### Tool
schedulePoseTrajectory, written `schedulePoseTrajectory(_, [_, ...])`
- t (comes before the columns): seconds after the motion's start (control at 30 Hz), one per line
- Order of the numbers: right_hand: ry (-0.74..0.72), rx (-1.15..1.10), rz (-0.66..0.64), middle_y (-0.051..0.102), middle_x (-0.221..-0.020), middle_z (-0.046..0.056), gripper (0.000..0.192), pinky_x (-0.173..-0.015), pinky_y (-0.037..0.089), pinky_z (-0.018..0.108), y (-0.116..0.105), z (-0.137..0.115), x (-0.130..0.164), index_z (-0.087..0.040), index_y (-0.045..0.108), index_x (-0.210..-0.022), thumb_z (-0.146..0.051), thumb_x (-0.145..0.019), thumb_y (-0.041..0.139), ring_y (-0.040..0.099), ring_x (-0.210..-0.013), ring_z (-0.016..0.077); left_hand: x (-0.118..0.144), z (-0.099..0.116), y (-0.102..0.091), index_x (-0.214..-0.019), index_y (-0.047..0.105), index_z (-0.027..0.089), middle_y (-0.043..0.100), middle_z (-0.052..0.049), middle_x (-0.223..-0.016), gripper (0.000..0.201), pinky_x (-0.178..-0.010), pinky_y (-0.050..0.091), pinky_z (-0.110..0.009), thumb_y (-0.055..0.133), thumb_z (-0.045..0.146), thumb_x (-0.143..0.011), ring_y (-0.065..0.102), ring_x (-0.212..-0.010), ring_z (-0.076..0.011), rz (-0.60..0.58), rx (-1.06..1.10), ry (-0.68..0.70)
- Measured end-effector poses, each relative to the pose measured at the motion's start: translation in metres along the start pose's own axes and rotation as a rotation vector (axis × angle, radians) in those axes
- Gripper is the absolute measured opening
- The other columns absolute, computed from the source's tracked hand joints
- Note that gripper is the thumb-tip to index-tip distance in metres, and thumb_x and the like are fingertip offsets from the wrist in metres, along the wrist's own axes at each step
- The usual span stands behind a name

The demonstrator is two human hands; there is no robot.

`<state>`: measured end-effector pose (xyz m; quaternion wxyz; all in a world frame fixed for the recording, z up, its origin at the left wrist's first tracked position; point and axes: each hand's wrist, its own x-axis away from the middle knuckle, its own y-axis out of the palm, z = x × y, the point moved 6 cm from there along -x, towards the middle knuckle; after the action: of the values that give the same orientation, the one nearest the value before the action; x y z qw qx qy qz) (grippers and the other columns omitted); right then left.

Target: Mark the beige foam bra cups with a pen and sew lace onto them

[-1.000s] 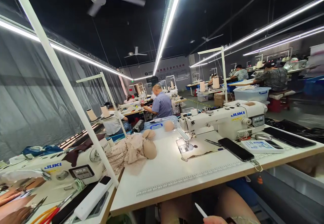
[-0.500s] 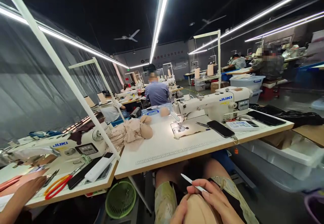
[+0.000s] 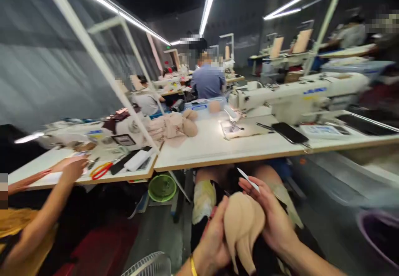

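Observation:
Over my lap I hold a beige bra cup piece (image 3: 242, 226) between both hands. My left hand (image 3: 214, 238) grips its left edge, a gold bangle on the wrist. My right hand (image 3: 271, 215) cradles the cup from the right and pinches a thin white marking stick (image 3: 247, 179) that points up and left. Ahead lies my white sewing table (image 3: 218, 151) with a white sewing machine (image 3: 296, 95), a black phone (image 3: 289, 132) and a heap of beige cups and fabric (image 3: 171, 126).
A co-worker's arm (image 3: 46, 209) reaches onto the left table beside orange-handled scissors (image 3: 101, 170). A green basket (image 3: 162, 187) sits on the floor under the tables and a fan grille (image 3: 149, 265) below. Other people sit at machines farther back. A purple bin (image 3: 378, 236) stands at right.
The view has tilted down. My hands and the beige cup have come up into view, and the white stick has risen with my right hand. The co-worker's arm has appeared at left.

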<state>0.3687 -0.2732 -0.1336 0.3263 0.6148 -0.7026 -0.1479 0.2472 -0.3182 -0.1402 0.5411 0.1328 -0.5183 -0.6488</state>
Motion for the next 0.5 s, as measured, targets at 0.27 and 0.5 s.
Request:
schedulePoseTrajectory(0.27, [-0.017,-0.184,-0.074,0.083,-0.107,0.009,0.038,-0.101,0.051,0.040,0.008,-0.006,-0.017,-0.022,0.073,-0.107,-0.050,-0.081,0.079,0.073,-0.109,0.0254,-0.019,0.012,-0.007,-0.120,0.081,0.022,0.081,-0.005,-0.122,0.032,-0.128,0.033,-0.041,0.053,0.027,-0.107,0.067,-0.130,-0.0266,-0.172,0.057,-0.132])
schedulePoseTrajectory(0.5, [0.048,0.032,-0.320,0.078,-0.114,0.006,0.037,-0.085,0.053,0.033,0.025,-0.008,-0.014,-0.024,0.066,-0.114,-0.052,-0.090,0.075,0.070,-0.089,0.0178,-0.020,0.011,0.007,-0.127,0.078,0.018,0.078,-0.011,-0.126,0.045,-0.131,0.025,-0.048,0.040,0.036,-0.111,0.058,-0.140,-0.0309,-0.375,0.032,-0.148])
